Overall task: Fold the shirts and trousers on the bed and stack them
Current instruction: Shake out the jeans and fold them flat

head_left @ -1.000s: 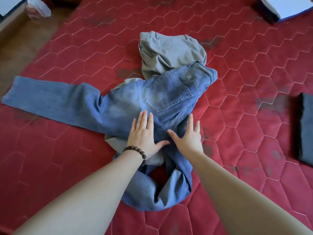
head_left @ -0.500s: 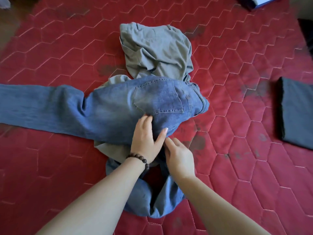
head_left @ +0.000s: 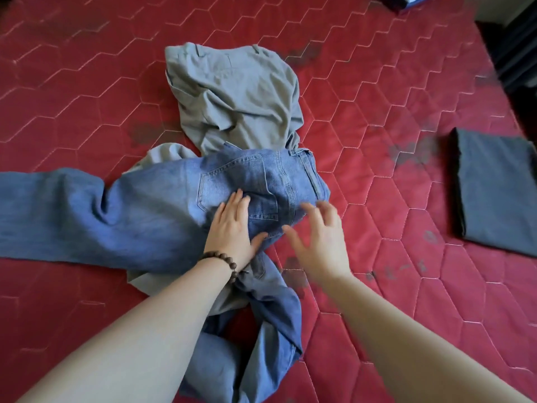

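Three garments are lying on one red bed (head_left: pixel 406 141): one pair of blue jeans (head_left: pixel 145 216), one grey pair of trousers (head_left: pixel 241 97), one folded dark garment (head_left: pixel 499 187) far right.

A red quilted mattress cover (head_left: pixel 406 286) with a hexagon stitch pattern and dark smudges lay beneath me; a bead bracelet (head_left: pixel 223 261) circled my left wrist.

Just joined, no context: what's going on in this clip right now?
A person is sorting clothes on a red quilted bed. The left hand presses flat on the seat of the blue jeans, which lie unfolded, one leg stretched out to the left. The right hand hovers open beside them, blurred. Crumpled grey trousers lie partly under the jeans. One dark folded garment sits off to the right.
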The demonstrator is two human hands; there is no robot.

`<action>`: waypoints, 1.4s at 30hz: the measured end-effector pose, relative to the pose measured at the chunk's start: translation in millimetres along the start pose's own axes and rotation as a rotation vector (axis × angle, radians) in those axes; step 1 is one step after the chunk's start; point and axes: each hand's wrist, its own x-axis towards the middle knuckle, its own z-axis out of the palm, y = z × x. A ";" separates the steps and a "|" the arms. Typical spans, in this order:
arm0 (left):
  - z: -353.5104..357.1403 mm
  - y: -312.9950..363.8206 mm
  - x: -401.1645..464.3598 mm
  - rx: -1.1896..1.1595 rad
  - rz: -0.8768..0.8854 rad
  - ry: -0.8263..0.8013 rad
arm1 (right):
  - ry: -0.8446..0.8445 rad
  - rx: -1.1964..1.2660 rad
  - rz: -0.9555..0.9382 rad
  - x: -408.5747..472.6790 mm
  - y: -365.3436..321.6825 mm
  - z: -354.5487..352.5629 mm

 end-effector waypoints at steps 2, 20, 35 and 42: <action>8.0 -2.9 -0.6 0.047 0.003 0.005 | -0.059 0.094 0.211 30.7 12.5 -2.9; -86.4 39.9 -11.8 -0.352 -0.041 0.085 | 0.122 0.223 -0.128 44.2 -80.7 -84.0; -457.1 118.7 -101.2 -0.619 0.142 0.328 | 0.055 -0.018 -0.660 -69.9 -322.7 -329.5; -562.0 197.8 -112.0 -0.739 0.131 0.513 | 0.341 -0.040 -0.529 -92.6 -375.3 -433.9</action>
